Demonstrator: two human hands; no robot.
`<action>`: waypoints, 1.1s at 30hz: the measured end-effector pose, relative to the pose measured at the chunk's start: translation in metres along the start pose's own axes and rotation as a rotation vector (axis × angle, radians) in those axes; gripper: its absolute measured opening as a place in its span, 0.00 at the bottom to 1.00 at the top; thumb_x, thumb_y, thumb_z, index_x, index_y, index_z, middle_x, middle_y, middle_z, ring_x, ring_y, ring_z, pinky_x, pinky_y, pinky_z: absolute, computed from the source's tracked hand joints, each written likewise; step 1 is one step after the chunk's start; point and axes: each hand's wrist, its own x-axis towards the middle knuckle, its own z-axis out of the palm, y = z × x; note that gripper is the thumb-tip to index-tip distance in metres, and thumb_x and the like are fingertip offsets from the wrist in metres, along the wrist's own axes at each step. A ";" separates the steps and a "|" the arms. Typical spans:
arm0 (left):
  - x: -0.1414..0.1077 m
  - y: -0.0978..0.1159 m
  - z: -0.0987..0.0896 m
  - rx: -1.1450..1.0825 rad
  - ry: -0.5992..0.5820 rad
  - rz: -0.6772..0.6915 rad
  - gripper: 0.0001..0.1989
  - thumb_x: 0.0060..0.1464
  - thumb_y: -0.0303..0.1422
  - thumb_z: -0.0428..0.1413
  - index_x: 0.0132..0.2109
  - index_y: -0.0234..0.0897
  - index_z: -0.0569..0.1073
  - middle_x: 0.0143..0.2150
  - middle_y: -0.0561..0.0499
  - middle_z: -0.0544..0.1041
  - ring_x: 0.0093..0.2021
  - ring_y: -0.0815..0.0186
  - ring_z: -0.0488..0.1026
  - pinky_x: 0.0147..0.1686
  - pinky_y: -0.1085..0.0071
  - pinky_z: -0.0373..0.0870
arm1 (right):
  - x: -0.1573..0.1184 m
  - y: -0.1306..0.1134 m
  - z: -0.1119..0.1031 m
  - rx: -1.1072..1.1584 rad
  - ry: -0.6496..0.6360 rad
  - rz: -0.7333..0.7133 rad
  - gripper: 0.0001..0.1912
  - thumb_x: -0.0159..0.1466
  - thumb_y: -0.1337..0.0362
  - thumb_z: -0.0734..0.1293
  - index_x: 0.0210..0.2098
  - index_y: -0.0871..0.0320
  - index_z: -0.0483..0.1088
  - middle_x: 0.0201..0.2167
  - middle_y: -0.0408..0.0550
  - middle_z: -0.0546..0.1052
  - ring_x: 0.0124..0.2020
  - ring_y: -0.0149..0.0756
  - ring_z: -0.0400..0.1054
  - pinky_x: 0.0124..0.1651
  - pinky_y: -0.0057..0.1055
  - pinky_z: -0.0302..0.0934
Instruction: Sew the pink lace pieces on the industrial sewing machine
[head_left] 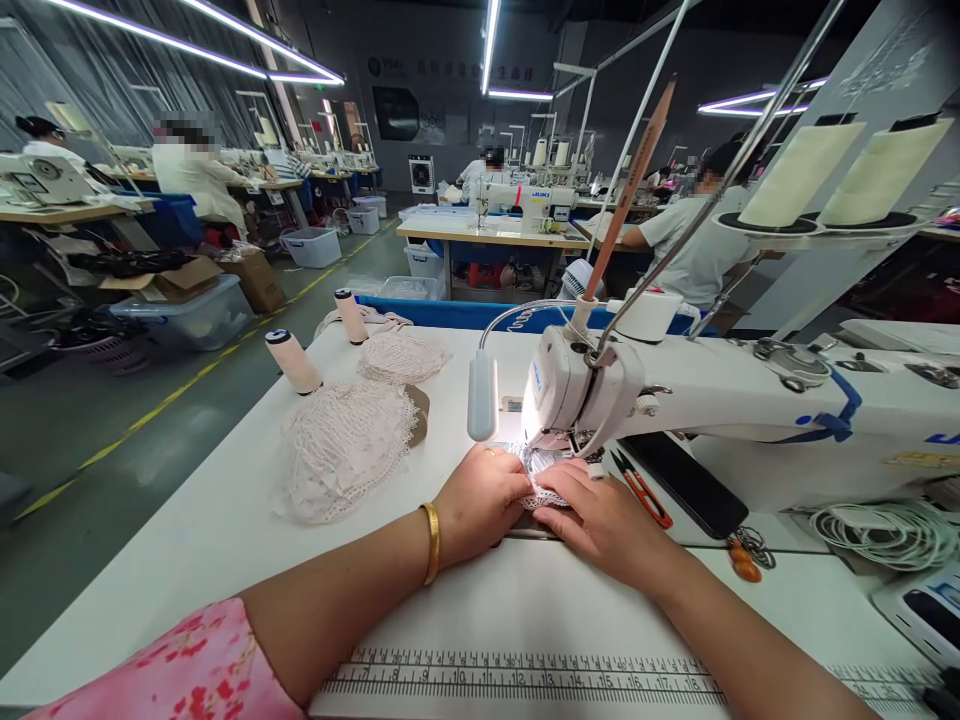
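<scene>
A white sewing machine (697,390) reaches in from the right, its lamp lighting the needle area. Beneath its head lies a small piece of white lace fabric (546,492). My left hand (480,500) is closed on the lace's left edge, fingers curled and thumb toward the cloth. My right hand (604,515) lies flat on the lace's right side, fingers stretched out and pressing it down beside the presser foot. The needle itself is hidden by the machine head and fingers. Left of my hands rests a larger stack of cream lace pieces (345,450).
Two thread cones (292,362) and more lace (401,357) stand farther back left. Red-handled thread snips (643,490) and a black phone (682,485) lie right of my hand. A ruler strip (525,676) runs along the front edge. Co-workers sit at machines beyond.
</scene>
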 end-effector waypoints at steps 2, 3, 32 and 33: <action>0.002 -0.001 -0.003 -0.088 -0.011 -0.039 0.09 0.63 0.27 0.57 0.41 0.39 0.82 0.38 0.49 0.82 0.41 0.61 0.76 0.45 0.63 0.67 | 0.000 0.000 0.004 0.018 0.006 0.000 0.09 0.75 0.61 0.67 0.53 0.55 0.68 0.46 0.53 0.80 0.45 0.49 0.72 0.42 0.41 0.67; 0.004 -0.001 -0.005 -0.147 -0.019 -0.053 0.09 0.63 0.27 0.56 0.41 0.39 0.82 0.38 0.49 0.81 0.41 0.61 0.75 0.45 0.64 0.67 | 0.001 0.000 0.007 0.014 0.027 0.003 0.08 0.75 0.62 0.66 0.52 0.55 0.69 0.46 0.53 0.79 0.46 0.50 0.72 0.43 0.41 0.67; -0.018 0.009 -0.013 0.023 0.016 0.086 0.11 0.69 0.28 0.57 0.37 0.39 0.81 0.43 0.54 0.84 0.40 0.65 0.77 0.45 0.59 0.57 | -0.004 -0.006 -0.003 0.074 -0.029 -0.087 0.15 0.72 0.76 0.63 0.51 0.54 0.75 0.44 0.49 0.76 0.42 0.44 0.69 0.43 0.39 0.62; -0.018 0.008 -0.013 0.027 0.012 0.080 0.11 0.69 0.28 0.57 0.37 0.39 0.81 0.43 0.54 0.84 0.40 0.65 0.78 0.45 0.59 0.57 | -0.003 -0.006 -0.002 0.068 -0.020 -0.084 0.14 0.72 0.75 0.63 0.51 0.54 0.75 0.44 0.49 0.76 0.42 0.44 0.69 0.42 0.38 0.62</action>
